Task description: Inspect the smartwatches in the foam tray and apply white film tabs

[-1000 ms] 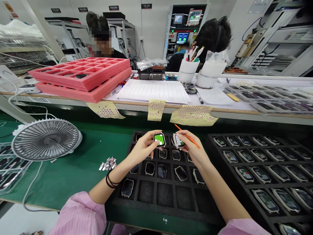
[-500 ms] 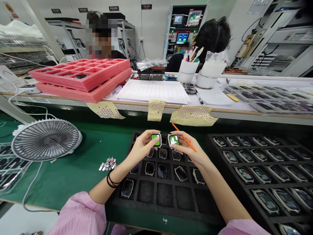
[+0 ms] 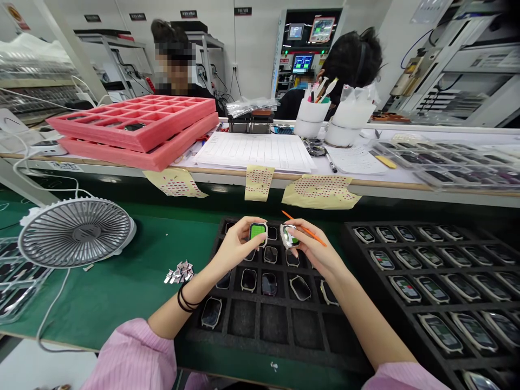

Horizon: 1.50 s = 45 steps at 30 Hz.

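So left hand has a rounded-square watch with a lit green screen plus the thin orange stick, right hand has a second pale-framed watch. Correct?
Not quite: the thin orange stick is with the right hand, not the left, alongside the second pale-framed watch. The head view shows it. The left hand does hold the rounded-square watch with a lit green screen.

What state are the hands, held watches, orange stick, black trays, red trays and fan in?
Left hand: closed on a watch.
Left-hand watch: held, screen lit green.
Right hand: closed on a watch.
Right-hand watch: held, screen lit, partly covered.
Orange stick: slanted at the right hand.
Middle black tray: partly filled.
Right black tray: holding watches.
Red trays: stacked.
Fan: facing up; running or off unclear.
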### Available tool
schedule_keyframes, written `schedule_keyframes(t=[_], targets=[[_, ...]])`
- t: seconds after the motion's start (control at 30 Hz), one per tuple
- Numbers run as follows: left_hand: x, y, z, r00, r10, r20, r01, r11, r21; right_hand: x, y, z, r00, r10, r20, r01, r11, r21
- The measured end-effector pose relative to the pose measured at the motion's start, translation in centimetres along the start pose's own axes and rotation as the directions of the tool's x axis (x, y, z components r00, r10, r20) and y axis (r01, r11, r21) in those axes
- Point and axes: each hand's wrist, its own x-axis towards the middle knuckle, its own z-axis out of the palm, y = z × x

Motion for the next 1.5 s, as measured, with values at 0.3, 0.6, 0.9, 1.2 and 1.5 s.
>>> schedule_keyframes(t=[0.3, 0.6, 0.9, 1.2, 1.5], targets=[[0.18, 0.02, -0.3, 1.0, 0.012, -0.007, -0.012, 1.0, -0.007, -0.1, 0.01, -0.06, 0.997, -0.02, 0.071, 0.018, 0.999, 0.031], [0.19, 0.06, -0.44, 1.0, 0.012, -0.006, -0.012, 1.0, -0.007, -0.11, -0.13, -0.22, 0.996, -0.025, 0.08, 0.024, 1.0, 0.011], [0.07, 0.3, -0.52, 1.0, 0.012, -0.015, -0.013, 1.0, -0.02, -0.07, -0.3, -0.24, 0.998, -0.033, 0.057, 0.028, 0.995, 0.095], [0.11, 0.34, -0.59, 1.0, 0.002, -0.003, -0.002, 1.0, -0.007, -0.33, -0.6, -0.2, 0.998, -0.036, 0.056, 0.033, 0.998, 0.047], [-0.21, -0.2, -0.6, 0.986, 0.12, 0.119, -0.133, 0.986, 0.104, -0.22, -0.31, -0.21, 0.998, -0.055, 0.029, 0.053, 0.997, 0.055]])
